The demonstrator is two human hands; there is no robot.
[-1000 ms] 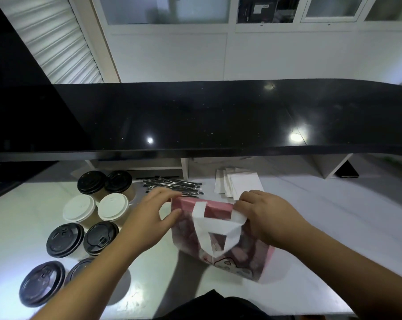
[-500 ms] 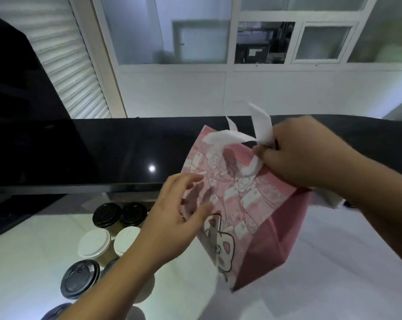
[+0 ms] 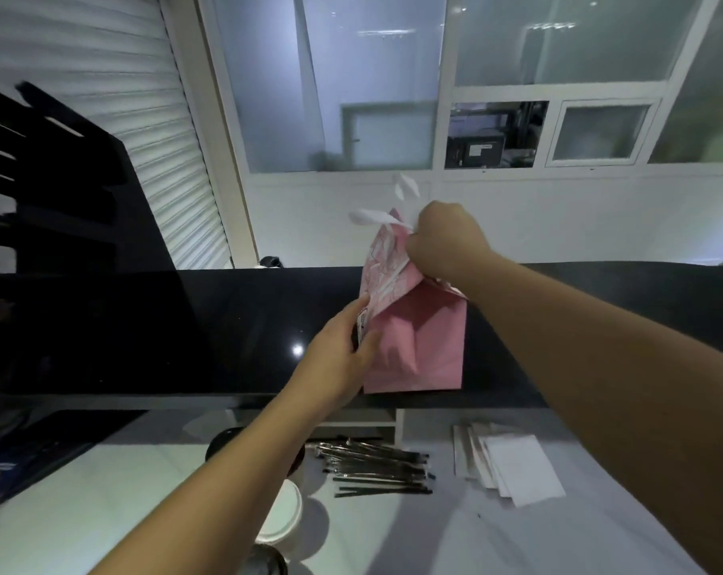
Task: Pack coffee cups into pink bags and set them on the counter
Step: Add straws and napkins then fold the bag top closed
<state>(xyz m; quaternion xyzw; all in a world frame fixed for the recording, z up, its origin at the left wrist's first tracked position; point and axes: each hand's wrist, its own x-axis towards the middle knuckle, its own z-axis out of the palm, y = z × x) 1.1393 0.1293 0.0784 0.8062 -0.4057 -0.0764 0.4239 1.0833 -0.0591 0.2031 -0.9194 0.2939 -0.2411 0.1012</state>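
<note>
While the right hand [image 3: 446,242] grips the white handles [image 3: 372,217] in curled fingers, the pink bag [image 3: 417,338] stands upright on the black table [image 3: 185,325]. Left hand [image 3: 343,350] holds the bag's lower side, fingers wrapped around its edge.

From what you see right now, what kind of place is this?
Probably a coffee shop's service area: a raised black counter, lidded cups and wrapped straws on the worktop below, and a pink bag in both hands.
</note>
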